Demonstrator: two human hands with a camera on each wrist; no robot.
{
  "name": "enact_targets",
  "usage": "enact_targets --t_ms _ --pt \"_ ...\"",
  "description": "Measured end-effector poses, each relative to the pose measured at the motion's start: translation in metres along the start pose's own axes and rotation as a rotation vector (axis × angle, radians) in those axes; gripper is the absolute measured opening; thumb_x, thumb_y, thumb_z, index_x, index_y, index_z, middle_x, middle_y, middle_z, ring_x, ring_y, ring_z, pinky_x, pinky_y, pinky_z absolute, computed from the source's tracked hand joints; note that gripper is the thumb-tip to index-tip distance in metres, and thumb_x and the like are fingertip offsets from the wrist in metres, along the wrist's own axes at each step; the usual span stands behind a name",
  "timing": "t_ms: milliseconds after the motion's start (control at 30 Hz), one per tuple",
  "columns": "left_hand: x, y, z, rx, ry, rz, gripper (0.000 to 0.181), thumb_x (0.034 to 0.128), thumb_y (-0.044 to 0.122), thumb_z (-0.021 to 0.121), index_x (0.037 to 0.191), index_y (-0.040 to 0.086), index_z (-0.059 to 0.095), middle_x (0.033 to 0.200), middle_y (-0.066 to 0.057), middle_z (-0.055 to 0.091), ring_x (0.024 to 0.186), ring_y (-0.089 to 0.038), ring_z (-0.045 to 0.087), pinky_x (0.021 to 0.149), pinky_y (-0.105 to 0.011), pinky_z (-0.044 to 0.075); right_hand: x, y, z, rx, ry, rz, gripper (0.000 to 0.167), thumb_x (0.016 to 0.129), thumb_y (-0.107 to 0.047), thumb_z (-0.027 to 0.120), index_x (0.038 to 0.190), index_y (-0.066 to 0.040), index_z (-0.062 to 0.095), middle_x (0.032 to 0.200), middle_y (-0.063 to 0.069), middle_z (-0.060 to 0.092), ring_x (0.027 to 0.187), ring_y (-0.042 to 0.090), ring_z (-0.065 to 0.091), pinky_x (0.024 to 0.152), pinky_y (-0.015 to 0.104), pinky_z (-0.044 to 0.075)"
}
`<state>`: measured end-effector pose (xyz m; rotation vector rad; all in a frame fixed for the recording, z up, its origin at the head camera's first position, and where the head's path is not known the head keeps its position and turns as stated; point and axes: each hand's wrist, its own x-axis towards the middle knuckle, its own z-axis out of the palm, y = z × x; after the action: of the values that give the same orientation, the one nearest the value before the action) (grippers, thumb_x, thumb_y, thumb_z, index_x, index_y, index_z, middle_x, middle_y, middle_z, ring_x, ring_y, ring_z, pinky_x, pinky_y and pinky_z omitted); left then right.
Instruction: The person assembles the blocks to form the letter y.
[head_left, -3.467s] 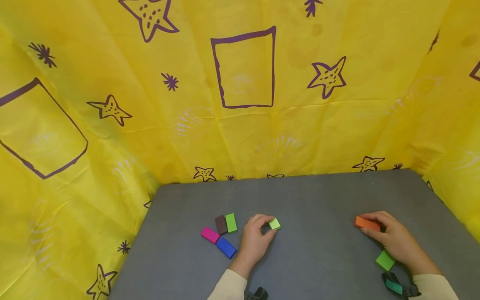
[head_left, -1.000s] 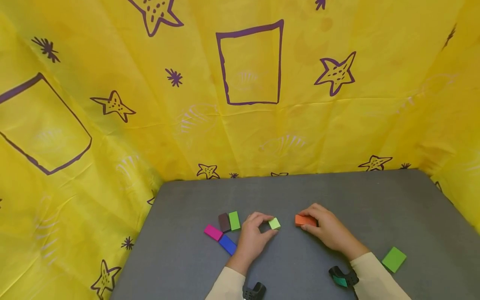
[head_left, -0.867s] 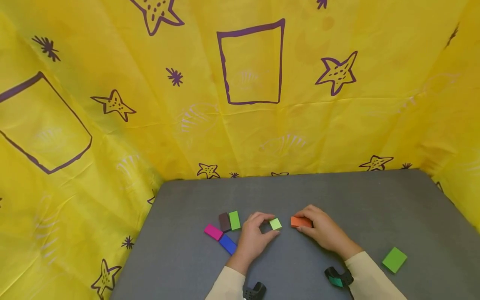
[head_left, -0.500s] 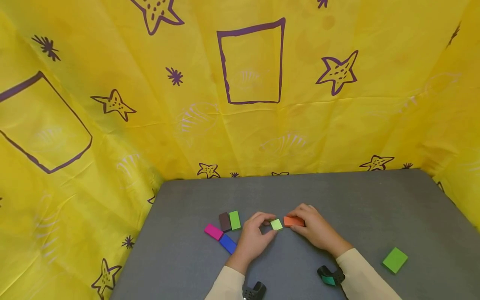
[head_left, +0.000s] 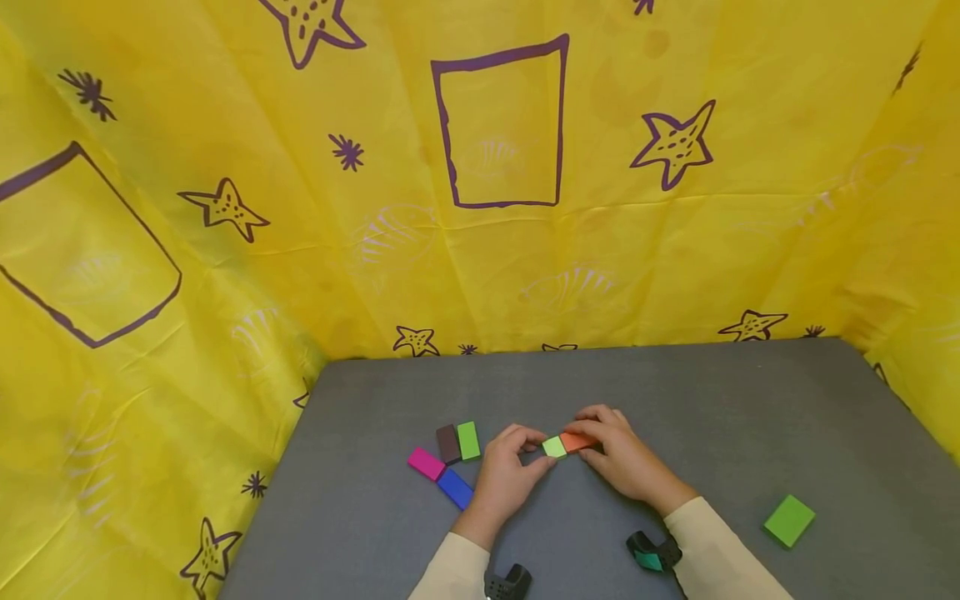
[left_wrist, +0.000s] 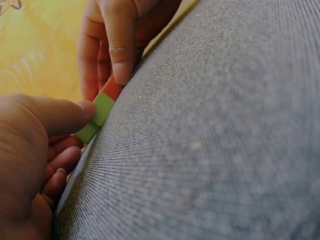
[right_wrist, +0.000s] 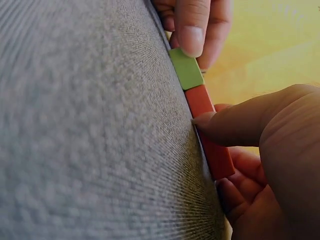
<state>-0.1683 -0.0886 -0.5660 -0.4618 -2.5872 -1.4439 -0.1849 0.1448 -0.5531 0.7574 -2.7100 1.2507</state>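
Note:
Near the middle of the grey table in the head view, my left hand [head_left: 506, 477] pinches a small light green block [head_left: 553, 447] between thumb and fingers. From the other side, my right hand [head_left: 626, 460] grips an orange block [head_left: 576, 442], partly covered by its fingers. The right wrist view shows the orange block [right_wrist: 218, 159] lying end to end against the light green block [right_wrist: 187, 71], the two touching. Both lie on the table surface. In the left wrist view, the left thumb presses the light green block [left_wrist: 103, 109] beside the orange block [left_wrist: 112, 88].
Left of my left hand lie a dark brown block [head_left: 447, 444], a green block [head_left: 468, 440], a pink block [head_left: 426, 464] and a blue block [head_left: 455, 489]. Another green block [head_left: 790, 521] sits at the right. Yellow patterned cloth [head_left: 495, 275] hangs behind the grey table [head_left: 675, 375].
My right hand has carried the orange block leftward from the table's right side until its end meets the light green block. The left hand has stayed nearly in place, pinching the light green block.

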Motion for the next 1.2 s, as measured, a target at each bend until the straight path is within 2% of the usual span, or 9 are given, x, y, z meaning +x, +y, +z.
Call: enact_targets --t_ms 233,467,667,1200 --pt "-0.0003 -0.0003 0.0003 0.004 -0.006 -0.012 0.025 0.0889 0.011 0.094 0.110 0.015 0.080 0.106 0.005 0.071 0.097 -0.010 0.065 0.087 -0.032 0.057 -0.0010 0.0005 0.0002 0.029 0.011 0.006 0.036 0.098 0.006 0.078 0.129 -0.011 0.078 0.145 0.018 0.058 0.134 0.047 0.050 0.104 0.069 0.046" --pt "-0.0005 -0.0011 0.0013 0.027 -0.013 -0.014 0.026 0.0871 0.017 0.096 0.108 0.017 0.080 0.103 0.006 0.069 0.094 -0.008 0.063 0.084 -0.031 0.056 0.0003 0.0052 0.0041 0.080 0.041 0.000 0.037 0.094 0.010 0.079 0.127 -0.006 0.077 0.140 0.015 0.062 0.131 0.043 0.058 0.105 0.066 0.047" --pt "-0.0007 -0.0005 0.0010 0.044 -0.023 -0.015 0.027 0.0869 0.020 0.097 0.107 0.017 0.079 0.101 0.006 0.068 0.094 -0.008 0.062 0.084 -0.031 0.055 0.0010 0.0070 0.0060 0.105 0.017 0.001 0.037 0.095 0.007 0.080 0.129 -0.005 0.076 0.141 0.010 0.064 0.130 0.037 0.060 0.105 0.062 0.049" --pt "0.0005 0.0013 0.0011 0.071 -0.046 -0.015 0.029 0.0868 0.023 0.097 0.109 0.018 0.079 0.103 0.008 0.067 0.097 -0.009 0.063 0.088 -0.033 0.056 0.0025 0.0091 0.0053 0.131 -0.018 0.005 0.039 0.096 0.006 0.080 0.133 -0.006 0.074 0.145 0.009 0.062 0.134 0.038 0.058 0.108 0.062 0.048"
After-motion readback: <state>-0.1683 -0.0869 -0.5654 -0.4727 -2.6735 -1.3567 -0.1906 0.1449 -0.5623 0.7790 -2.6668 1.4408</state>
